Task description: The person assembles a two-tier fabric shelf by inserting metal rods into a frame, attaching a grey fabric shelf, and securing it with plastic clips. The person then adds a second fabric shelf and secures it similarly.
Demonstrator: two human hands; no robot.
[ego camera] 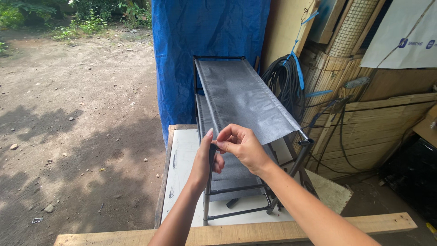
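Observation:
A black metal-tube rack (298,157) with grey fabric shelves stands on a white tabletop (182,159). Its top shelf, a grey fabric sheet (241,93), runs away from me toward a blue tarp. My left hand (205,159) wraps around the near left upright post of the rack, just under the fabric's near corner. My right hand (241,146) pinches the near edge of the top fabric sheet between thumb and fingers, right beside the left hand. Lower grey shelves show beneath, partly hidden by my hands and forearms.
A blue tarp (195,50) hangs behind the rack. Coiled black cable (284,79) and bamboo slat panels (368,114) stand to the right. A wooden plank (246,232) lies across the near edge. Bare dirt ground (77,114) lies to the left.

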